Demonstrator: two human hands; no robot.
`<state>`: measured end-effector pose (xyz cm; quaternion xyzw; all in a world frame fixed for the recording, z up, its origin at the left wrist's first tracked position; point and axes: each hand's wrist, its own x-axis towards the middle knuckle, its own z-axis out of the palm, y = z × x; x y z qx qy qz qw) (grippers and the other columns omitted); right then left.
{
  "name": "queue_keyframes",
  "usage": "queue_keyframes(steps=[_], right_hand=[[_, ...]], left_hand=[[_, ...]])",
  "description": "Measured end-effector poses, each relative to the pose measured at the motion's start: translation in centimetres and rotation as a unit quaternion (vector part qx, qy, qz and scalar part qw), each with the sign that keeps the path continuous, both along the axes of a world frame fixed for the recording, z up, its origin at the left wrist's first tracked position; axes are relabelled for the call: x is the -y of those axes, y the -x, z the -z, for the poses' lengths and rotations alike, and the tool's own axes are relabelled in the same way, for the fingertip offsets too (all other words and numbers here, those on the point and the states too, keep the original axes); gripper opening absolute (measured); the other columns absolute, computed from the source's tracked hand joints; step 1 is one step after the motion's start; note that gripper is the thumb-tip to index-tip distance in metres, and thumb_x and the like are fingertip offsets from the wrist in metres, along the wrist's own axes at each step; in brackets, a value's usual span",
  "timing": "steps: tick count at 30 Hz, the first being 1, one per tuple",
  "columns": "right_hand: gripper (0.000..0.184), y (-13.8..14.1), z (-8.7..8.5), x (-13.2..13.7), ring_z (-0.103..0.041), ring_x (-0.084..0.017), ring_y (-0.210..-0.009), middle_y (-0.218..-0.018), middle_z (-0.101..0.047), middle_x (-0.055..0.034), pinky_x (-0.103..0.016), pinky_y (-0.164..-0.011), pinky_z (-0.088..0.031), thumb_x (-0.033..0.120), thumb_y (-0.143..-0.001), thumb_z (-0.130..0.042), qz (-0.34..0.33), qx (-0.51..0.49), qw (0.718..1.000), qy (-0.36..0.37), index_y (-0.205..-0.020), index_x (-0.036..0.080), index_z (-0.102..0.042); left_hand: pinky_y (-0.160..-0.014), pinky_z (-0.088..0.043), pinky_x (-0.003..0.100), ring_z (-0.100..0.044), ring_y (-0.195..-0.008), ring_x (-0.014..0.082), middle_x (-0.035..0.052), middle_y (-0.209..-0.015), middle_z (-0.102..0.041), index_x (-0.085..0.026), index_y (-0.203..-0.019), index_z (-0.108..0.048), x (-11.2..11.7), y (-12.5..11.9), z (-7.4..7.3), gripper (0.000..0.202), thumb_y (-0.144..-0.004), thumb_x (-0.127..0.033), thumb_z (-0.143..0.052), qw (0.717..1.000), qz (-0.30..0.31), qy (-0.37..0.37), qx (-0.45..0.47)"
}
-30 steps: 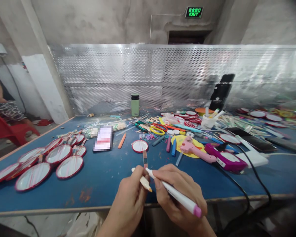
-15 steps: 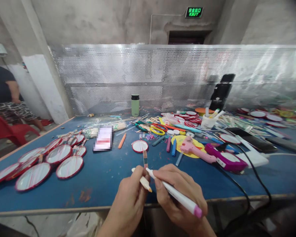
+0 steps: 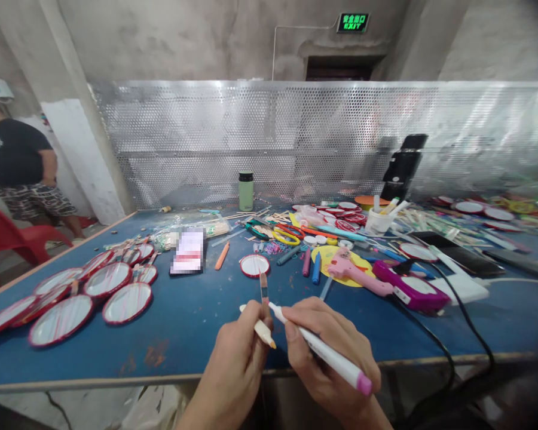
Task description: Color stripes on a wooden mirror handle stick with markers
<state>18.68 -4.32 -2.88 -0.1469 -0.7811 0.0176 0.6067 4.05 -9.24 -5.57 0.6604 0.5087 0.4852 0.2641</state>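
Note:
Between the fingers of my left hand (image 3: 240,346) is a wooden stick (image 3: 264,288) with coloured bands, joined to a small round red-rimmed disc (image 3: 254,266). The same hand also grips a cream-coloured marker with an orange tip (image 3: 265,333). My right hand (image 3: 334,352) is closed around a white marker with a pink end (image 3: 336,358), its other end at the stick just above my left fingers. Whether that tip touches the wood I cannot tell. My palms hide the stick's lower part.
Several red-rimmed discs (image 3: 60,321) lie at the left, near a phone (image 3: 188,252) and an orange marker (image 3: 222,255). A pink glue gun (image 3: 361,273), a purple device (image 3: 410,286) with cables and a cup of markers (image 3: 379,221) are at the right. A green bottle (image 3: 246,192) stands behind.
My right hand and the white marker have shifted slightly right. My left hand and the stick are nearly still. A person at the far left has moved further into view.

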Motion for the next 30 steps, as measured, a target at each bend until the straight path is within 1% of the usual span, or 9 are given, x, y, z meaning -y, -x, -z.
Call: queue_keyframes(steps=[8, 14, 20, 25, 30], right_hand=[[0.019, 0.07, 0.26, -0.10, -0.069, -0.014, -0.069, -0.077, -0.071, -0.0037, -0.023, -0.062, -0.054, 0.004, -0.084, -0.058, -0.013, 0.009, 1.000, -0.007, -0.098, 0.016, -0.066], [0.017, 0.14, 0.23, -0.15, -0.069, -0.013, -0.071, -0.076, -0.070, -0.0027, -0.022, -0.064, -0.055, 0.005, -0.084, -0.059, 0.002, -0.003, 1.000, -0.006, -0.096, 0.016, -0.065], [0.018, 0.20, -0.07, -0.02, -0.068, -0.013, -0.067, -0.075, -0.070, -0.0025, -0.022, -0.061, -0.054, 0.004, -0.084, -0.058, 0.015, -0.005, 1.000, -0.003, -0.094, 0.016, -0.065], [0.018, 0.10, 0.01, 0.05, -0.067, -0.013, -0.066, -0.075, -0.069, -0.0027, -0.023, -0.059, -0.054, 0.004, -0.085, -0.058, 0.017, -0.006, 1.000, -0.001, -0.095, 0.017, -0.065], [0.018, 0.07, 0.19, -0.21, -0.067, -0.013, -0.067, -0.074, -0.068, -0.0033, -0.023, -0.061, -0.054, 0.002, -0.084, -0.059, 0.001, -0.011, 1.000, -0.001, -0.095, 0.015, -0.065]], left_hand=[[-0.055, -0.026, 0.022, -0.041, -0.060, 0.0112, -0.0052, -0.068, -0.050, -0.022, -0.079, -0.041, 0.04, 0.05, 0.11, 0.027, -0.103, -0.033, -0.035, 1.000, 0.001, -0.006, -0.003], [-0.055, -0.027, 0.022, -0.040, -0.061, 0.0113, -0.0050, -0.069, -0.051, -0.022, -0.080, -0.041, -0.02, 0.07, 0.08, 0.027, -0.103, -0.033, -0.035, 1.000, 0.001, -0.002, 0.002], [-0.055, -0.027, 0.022, -0.039, -0.061, 0.0114, -0.0045, -0.070, -0.050, -0.022, -0.079, -0.041, -0.03, 0.11, 0.09, 0.027, -0.103, -0.033, -0.034, 1.000, 0.003, -0.005, 0.003], [-0.054, -0.026, 0.022, -0.038, -0.060, 0.0113, -0.0045, -0.069, -0.049, -0.022, -0.079, -0.040, -0.07, 0.06, -0.11, 0.027, -0.103, -0.032, -0.034, 1.000, 0.004, -0.007, 0.004], [-0.053, -0.025, 0.022, -0.036, -0.059, 0.0110, -0.0052, -0.068, -0.048, -0.022, -0.077, -0.038, 0.00, -0.05, -0.17, 0.027, -0.102, -0.031, -0.036, 1.000, -0.002, -0.011, 0.003]])
